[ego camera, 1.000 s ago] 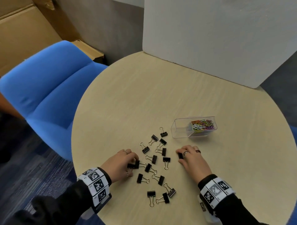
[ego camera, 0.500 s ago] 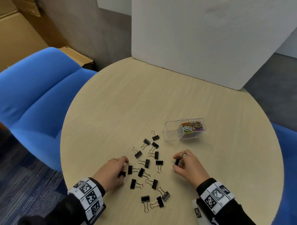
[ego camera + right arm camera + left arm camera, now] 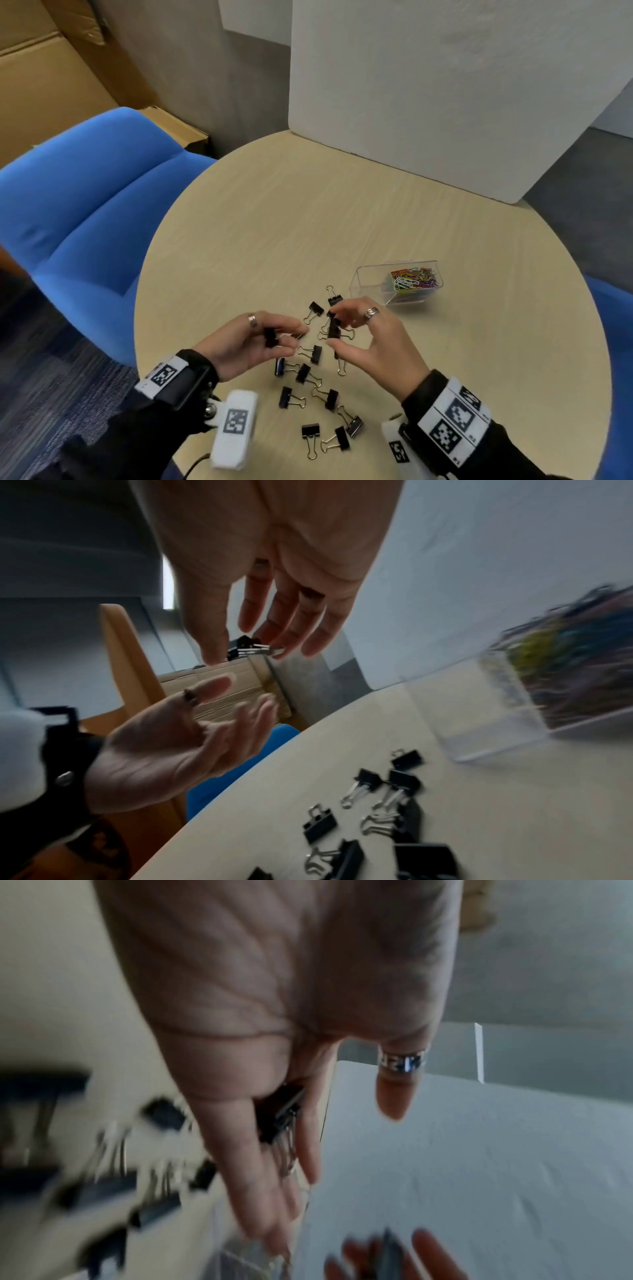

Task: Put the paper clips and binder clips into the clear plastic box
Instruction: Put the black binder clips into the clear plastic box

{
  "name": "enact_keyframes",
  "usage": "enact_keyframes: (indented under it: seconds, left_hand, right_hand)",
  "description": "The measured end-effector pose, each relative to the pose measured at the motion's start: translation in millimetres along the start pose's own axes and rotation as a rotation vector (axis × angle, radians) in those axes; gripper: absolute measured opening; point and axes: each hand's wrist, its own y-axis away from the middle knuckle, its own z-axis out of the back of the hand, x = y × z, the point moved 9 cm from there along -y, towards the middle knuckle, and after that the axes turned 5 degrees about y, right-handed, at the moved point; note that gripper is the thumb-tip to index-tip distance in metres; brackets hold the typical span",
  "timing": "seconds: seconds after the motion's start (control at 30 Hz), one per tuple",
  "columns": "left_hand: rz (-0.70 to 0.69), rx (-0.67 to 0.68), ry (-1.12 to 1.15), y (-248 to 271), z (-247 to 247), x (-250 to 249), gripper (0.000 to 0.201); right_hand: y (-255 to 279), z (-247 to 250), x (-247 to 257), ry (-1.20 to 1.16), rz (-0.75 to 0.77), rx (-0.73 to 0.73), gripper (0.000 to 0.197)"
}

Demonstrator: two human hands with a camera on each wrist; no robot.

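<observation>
Several black binder clips [image 3: 310,373] lie scattered on the round beige table [image 3: 274,222]. The clear plastic box [image 3: 368,284] stands to their right and holds coloured paper clips [image 3: 414,279]. My left hand [image 3: 291,337] is raised above the clips, palm turned up, with a black binder clip [image 3: 270,337] held between thumb and fingers. My right hand [image 3: 334,329] hovers just right of it and pinches another binder clip [image 3: 253,649] at its fingertips. The two hands are close together, a little left of the box. The left wrist view is blurred.
A white foam board [image 3: 445,96] stands upright at the table's far edge. A blue chair [image 3: 85,212] sits left of the table, with cardboard boxes [image 3: 41,75] behind it. The table edge runs close below my wrists.
Both hands have lifted off the table, each with a binder clip, and have come closer together above the scattered clips. The box has not moved.
</observation>
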Motion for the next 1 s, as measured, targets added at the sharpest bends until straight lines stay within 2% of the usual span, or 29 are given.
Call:
enact_keyframes:
  seconds: [0.1,0.17,0.27,0.37,0.4,0.43,0.5,0.57,0.67,0.8,1.0]
  left_hand:
    - [0.086,0.123,0.215,-7,-23,13,0.057]
    - [0.115,0.195,0.293,-8,-35,16,0.068]
    - [0.132,0.181,0.342,-9,-34,18,0.067]
    - [0.097,0.07,0.356,-12,-15,18,0.053]
    - [0.088,0.055,0.361,-12,-11,18,0.051]
    - [0.081,0.045,0.367,-11,-6,18,0.049]
    - [0.067,0.037,0.37,-9,0,17,0.045]
    - [0.066,0.024,0.366,-8,6,18,0.042]
    - [0.059,0.016,0.367,-7,9,19,0.039]
    - [0.055,0.013,0.359,-8,9,22,0.039]
    - [0.067,0.002,0.353,-12,6,28,0.039]
  right_hand:
    - [-10,-12,29,0.133,0.174,-0.047,0.03]
    - [-15,-21,34,0.257,0.226,-0.069,0.03]
    - [-19,-25,31,0.346,0.227,-0.082,0.037]
    - [-14,-7,13,0.247,0.134,-0.144,0.031]
    - [-11,-6,1,0.226,0.069,-0.081,0.029]
    - [-5,-14,-14,0.226,-0.005,0.058,0.026]
    - [19,-44,-41,0.258,-0.105,0.442,0.025]
    - [48,-69,-57,0.297,-0.123,0.726,0.04]
    - [78,-88,-64,0.42,-0.056,0.903,0.055]
    - [93,-95,-50,0.535,0.142,0.827,0.04]
    - [87,-87,-65,0.434,-0.014,0.694,0.028]
